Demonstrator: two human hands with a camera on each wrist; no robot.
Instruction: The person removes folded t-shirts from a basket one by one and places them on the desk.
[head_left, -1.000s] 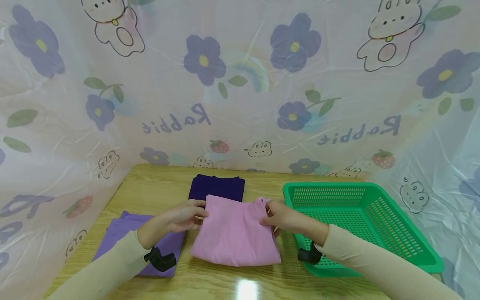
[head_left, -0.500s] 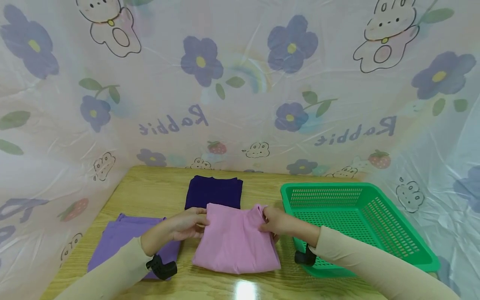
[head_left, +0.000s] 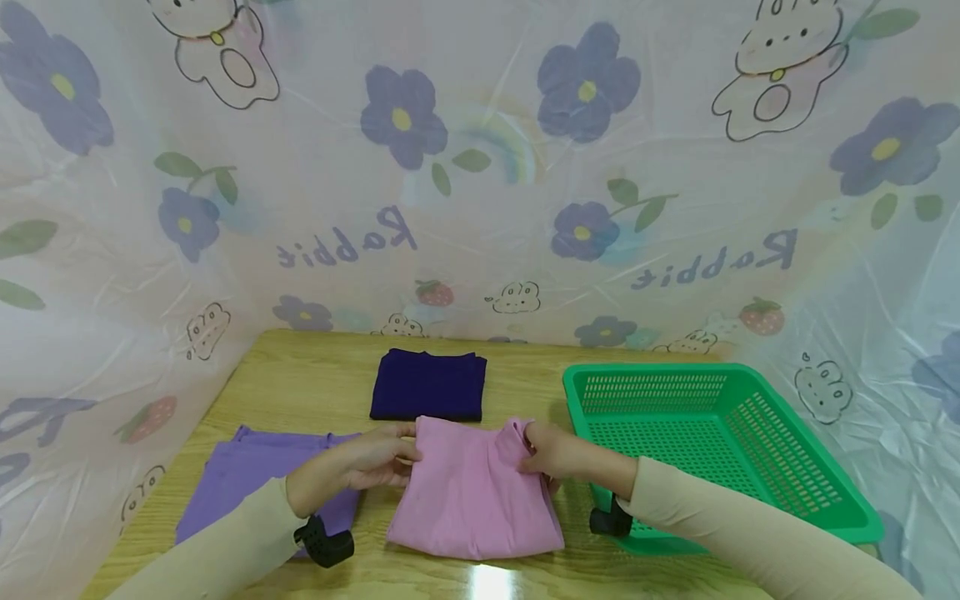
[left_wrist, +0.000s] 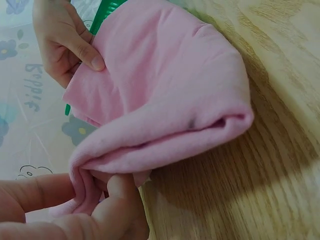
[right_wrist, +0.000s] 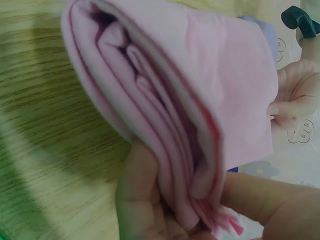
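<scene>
A folded pink cloth garment (head_left: 476, 500) is held between both hands over the wooden table. My left hand (head_left: 378, 457) pinches its far left corner, thumb on one side and fingers on the other. At the far right corner my right hand (head_left: 551, 452) grips the cloth where it bunches up. In the right wrist view several stacked layers of the pink garment (right_wrist: 150, 95) show along its side, with thumb and fingers on either side of them. From the left wrist, a rolled fold of the garment (left_wrist: 165, 130) is visible. Its near edge hangs low, close to the tabletop.
A folded dark navy cloth (head_left: 429, 385) lies behind the pink one. Purple folded cloth (head_left: 247, 475) sits at the left, partly under the left forearm. On the right stands a green plastic basket (head_left: 697, 433). A printed curtain (head_left: 480, 192) surrounds the wooden table (head_left: 300, 375).
Both hands have lowered the pink garment and brought it slightly nearer, so more of the navy cloth shows behind it. Each hand keeps its hold.
</scene>
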